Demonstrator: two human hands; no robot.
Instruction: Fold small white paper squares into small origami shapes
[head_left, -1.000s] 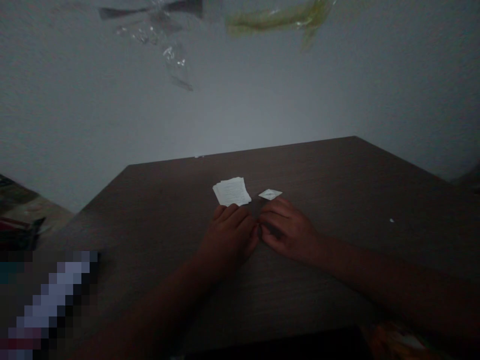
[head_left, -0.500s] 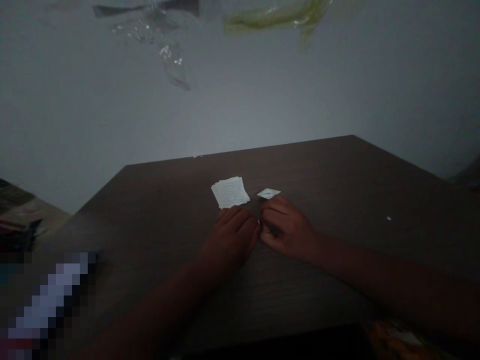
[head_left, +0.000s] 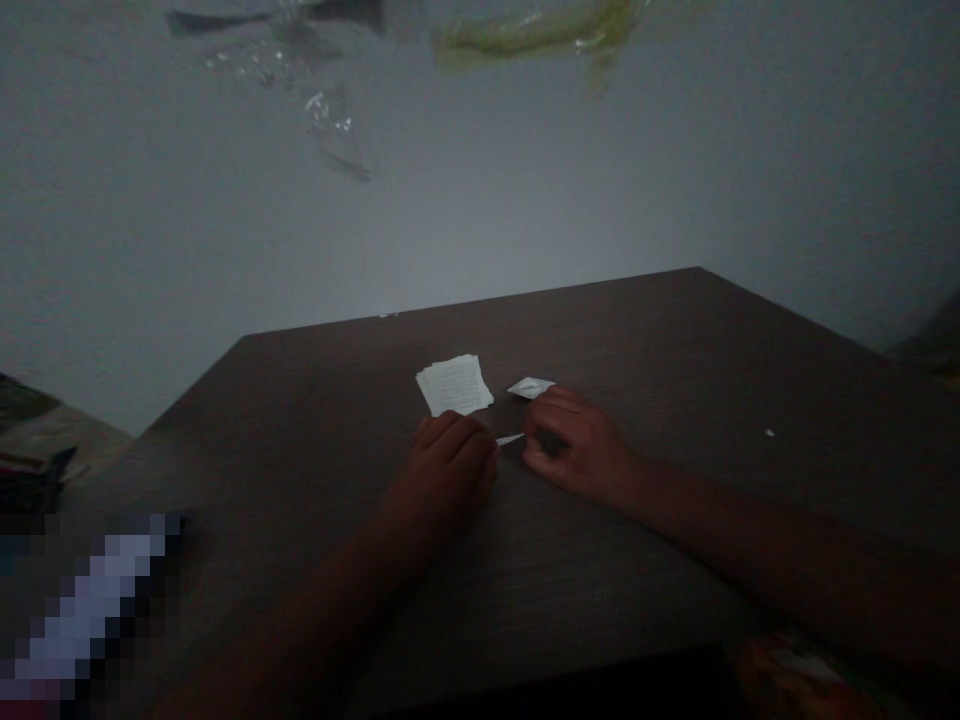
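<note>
My left hand (head_left: 442,468) rests curled on the dark wood table (head_left: 600,340), its fingertips just below a small stack of white paper slips (head_left: 454,385) and touching the stack's near edge. My right hand (head_left: 577,448) is pinched closed a little to the right. A thin white paper strip (head_left: 510,439) runs between the two hands, its right end in my right fingers and its left end at my left fingertips. Just above my right hand, a small folded white paper (head_left: 530,387) lies on the table, apart from the stack.
The table's far edges meet a grey wall (head_left: 480,200). A white speck (head_left: 769,432) lies on the table at right. A pixelated object (head_left: 90,610) sits at lower left, papers (head_left: 30,440) lie beyond the left edge, and a colourful packet (head_left: 795,675) shows at bottom right.
My hands have drawn slightly apart, and the thin white paper strip now shows between them. The whole view has shifted slightly, and the paper stack sits at a slightly different angle.
</note>
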